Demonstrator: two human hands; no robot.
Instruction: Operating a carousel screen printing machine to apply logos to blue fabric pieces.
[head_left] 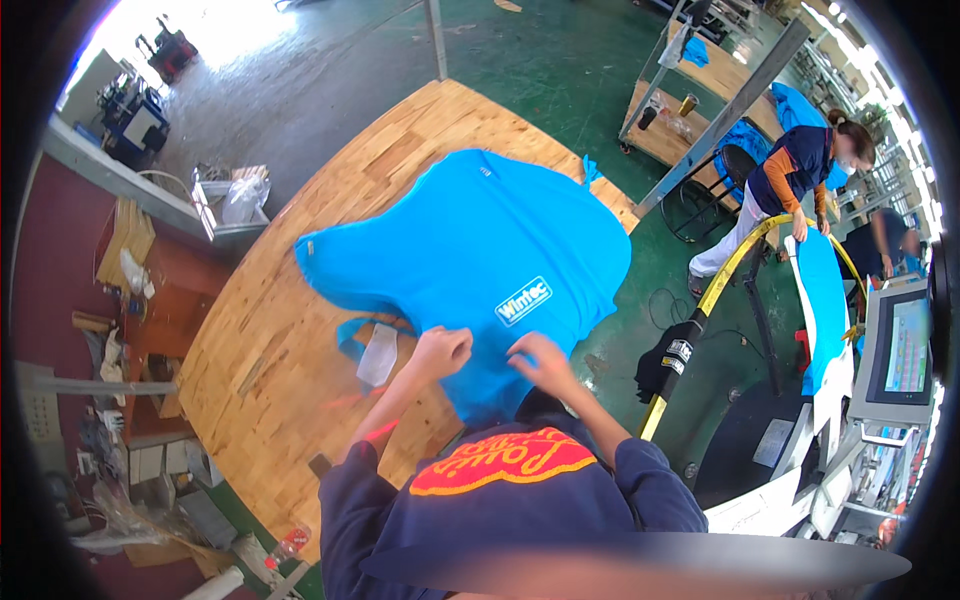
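A bright blue fabric cover (450, 230) with a white printed patch lies spread on the wooden table in front of me. Over its near edge, my left hand (443, 352) is closed with the fingers curled in; whatever it may hold is hidden. My right hand (543, 362) is just to the right, also over the near part of the cover. Its fingers are loosely bent, with a gap between forefinger and thumb. Beside my left wrist lie a white tag (378, 355) and a blue strap (350, 338). Part of the cover hangs down towards my lap.
The wooden table (250, 370) has metal posts at its corners. To the right, a co-worker (800, 180) handles blue fabric at a machine with a curved yellow-and-black rail (715, 290) and a screen (905, 345). Cluttered shelves (150, 400) stand at left; a wooden trolley (660, 130) stands behind.
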